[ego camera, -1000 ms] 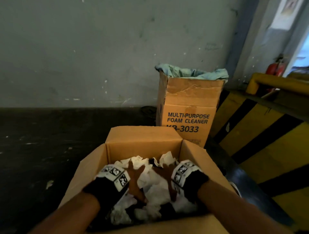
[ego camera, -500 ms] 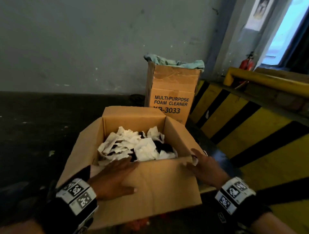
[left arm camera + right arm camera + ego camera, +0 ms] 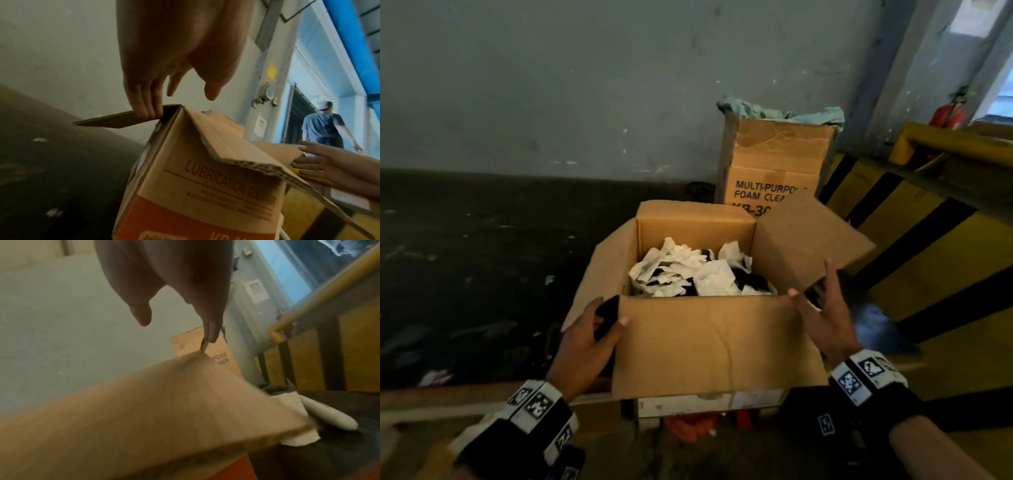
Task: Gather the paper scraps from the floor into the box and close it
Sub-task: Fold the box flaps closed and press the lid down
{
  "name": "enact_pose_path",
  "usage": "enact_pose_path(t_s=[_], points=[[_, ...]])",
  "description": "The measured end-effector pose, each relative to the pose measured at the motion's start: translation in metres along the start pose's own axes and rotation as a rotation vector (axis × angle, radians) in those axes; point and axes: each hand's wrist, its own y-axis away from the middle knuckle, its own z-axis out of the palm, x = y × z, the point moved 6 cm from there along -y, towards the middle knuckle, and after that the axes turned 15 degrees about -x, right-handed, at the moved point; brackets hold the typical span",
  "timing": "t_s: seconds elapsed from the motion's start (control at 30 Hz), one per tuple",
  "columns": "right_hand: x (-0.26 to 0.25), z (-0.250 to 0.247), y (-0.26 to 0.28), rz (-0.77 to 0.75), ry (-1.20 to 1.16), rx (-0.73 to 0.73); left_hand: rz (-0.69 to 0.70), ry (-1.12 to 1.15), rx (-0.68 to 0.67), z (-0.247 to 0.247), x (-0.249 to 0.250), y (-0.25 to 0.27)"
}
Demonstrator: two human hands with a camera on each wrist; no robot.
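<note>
An open cardboard box (image 3: 705, 342) sits on the dark floor, with white paper scraps (image 3: 688, 274) piled inside. My left hand (image 3: 592, 335) is at its near left corner, thumb on the front flap. Its fingers (image 3: 144, 105) lie straight on the edge of the left flap (image 3: 115, 121). My right hand (image 3: 822, 318) is at the near right corner, and its straight fingers (image 3: 211, 331) touch the edge of the right flap (image 3: 808, 240), which stands raised and tilted. The far flap is upright. Neither hand holds paper.
A taller box marked foam cleaner (image 3: 774, 164), stuffed with teal cloth, stands behind against the wall. A yellow-and-black striped ramp (image 3: 928, 257) and a yellow rail (image 3: 962, 144) run along the right. Loose scraps (image 3: 434, 377) lie on the floor. A person (image 3: 324, 126) walks in the doorway.
Both hands have come out of the box, where they pressed the scraps, moved over the front flap and out to the side flaps. The right flap has risen.
</note>
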Motion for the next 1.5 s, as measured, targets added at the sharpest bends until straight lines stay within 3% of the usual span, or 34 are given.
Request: enact_pose_path(t_s=[0.13,0.27,0.37,0.47,0.6,0.7,0.87,1.03,1.17,1.33,1.4,1.5], points=[[-0.021,0.022,0.005,-0.231,0.218,-0.019,-0.083,0.276,-0.025,-0.003,-0.001,-0.012],[-0.008,0.055,-0.003,-0.229,0.524,-0.311,0.015,0.45,0.14,-0.011,0.01,-0.01],[-0.002,0.069,-0.006,-0.256,0.748,-0.362,0.189,0.337,0.199,-0.013,0.022,-0.005],[-0.001,0.072,-0.009,-0.268,0.803,-0.361,0.327,0.117,0.098,-0.007,0.041,-0.008],[0.0,0.075,-0.006,-0.31,0.786,-0.369,0.295,-0.33,-0.11,0.015,0.034,-0.024],[0.0,0.076,-0.003,-0.325,0.763,-0.368,0.324,-0.704,-0.126,0.03,0.028,-0.024],[0.002,0.074,0.005,-0.359,0.77,-0.395,0.381,-0.785,-0.089,0.025,0.018,-0.022],[-0.004,0.074,-0.005,-0.363,0.766,-0.551,0.349,-0.696,-0.253,0.006,0.029,-0.03],[-0.021,0.043,-0.061,-0.309,0.7,-0.749,0.254,-0.485,-0.311,-0.029,0.044,-0.07],[0.003,0.003,-0.186,-0.244,0.648,-0.683,0.173,-0.512,-0.292,-0.056,0.078,-0.155],[0.017,0.004,-0.23,-0.187,0.632,-0.689,0.136,-0.489,-0.279,-0.06,0.089,-0.187],[0.038,0.017,-0.289,-0.095,0.54,-0.737,0.093,-0.404,-0.364,-0.06,0.091,-0.239]])
